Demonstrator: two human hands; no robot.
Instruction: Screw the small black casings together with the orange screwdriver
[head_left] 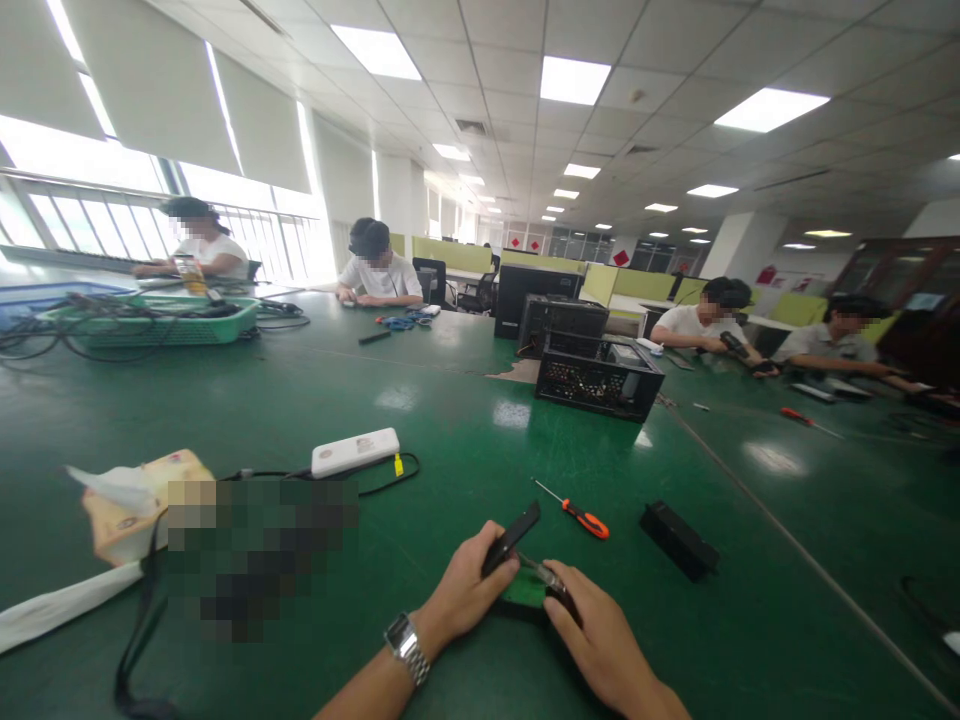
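My left hand (pixel 469 578) grips a narrow black part (pixel 512 538) that slants up to the right. In my right hand (pixel 589 625) is a dark tool with a metal end (pixel 541 572), its tip touching or close to the black part. Below and between the hands lies a green piece with a dark edge (pixel 523 592), partly covered by my fingers. An orange-and-black screwdriver (pixel 586 518) rests on the green table just beyond my hands. Right of it sits a black rectangular part (pixel 679 541).
A white power strip (pixel 355 452), a tissue pack (pixel 142 505) and cables lie on the left. Open computer cases (pixel 598 378) stand ahead, with a green basket (pixel 161 325) at the far left. Several people sit around the table.
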